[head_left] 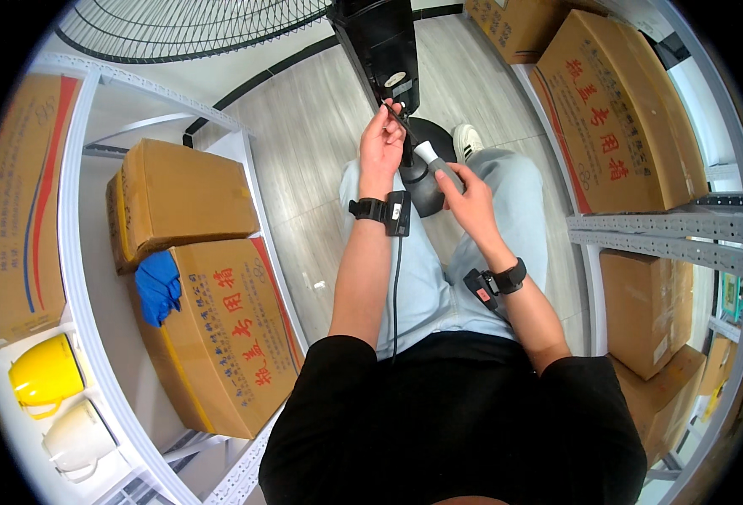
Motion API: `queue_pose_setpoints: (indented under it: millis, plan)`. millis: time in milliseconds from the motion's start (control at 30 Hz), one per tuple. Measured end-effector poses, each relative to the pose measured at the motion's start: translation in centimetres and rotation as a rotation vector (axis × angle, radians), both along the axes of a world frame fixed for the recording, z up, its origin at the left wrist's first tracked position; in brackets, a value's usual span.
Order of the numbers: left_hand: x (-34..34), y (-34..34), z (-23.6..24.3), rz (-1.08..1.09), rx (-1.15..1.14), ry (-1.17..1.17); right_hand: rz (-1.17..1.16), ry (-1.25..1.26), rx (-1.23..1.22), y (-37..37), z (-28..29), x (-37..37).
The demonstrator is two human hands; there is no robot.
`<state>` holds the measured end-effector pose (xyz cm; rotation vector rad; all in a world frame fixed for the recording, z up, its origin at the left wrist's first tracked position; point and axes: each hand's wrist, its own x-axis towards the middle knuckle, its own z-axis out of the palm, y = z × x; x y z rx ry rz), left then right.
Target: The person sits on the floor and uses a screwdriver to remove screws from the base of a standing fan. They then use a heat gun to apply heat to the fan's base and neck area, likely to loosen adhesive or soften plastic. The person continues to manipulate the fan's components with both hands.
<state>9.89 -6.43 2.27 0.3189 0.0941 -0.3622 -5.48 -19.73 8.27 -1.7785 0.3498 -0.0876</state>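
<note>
Overhead, left hand [380, 143] raised, grip pinching black cable [395, 120], right hand [466, 195] bent, grip around grey-handled tool [437, 162]

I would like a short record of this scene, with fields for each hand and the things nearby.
left hand: pinches a thin dark rod against the black fan column
right hand: grips a grey-handled tool with a white collar
fan base: round black base on the pale wood-look floor
left shelves: brown cardboard boxes, blue cloth, yellow jug
</note>
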Motion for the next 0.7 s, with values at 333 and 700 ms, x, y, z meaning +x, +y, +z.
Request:
queue_pose_setpoints:
  millis: [333,700]
  plan:
    - [-0.2,0.3,0.0,-0.04,0.052,0.0,0.026,0.089,0.195,0.4,0.4,1.4]
    - [-1.5,0.6,1.7,-0.113,0.164,-0.08,0.139,0.16,0.613,0.7,0.6,2.3]
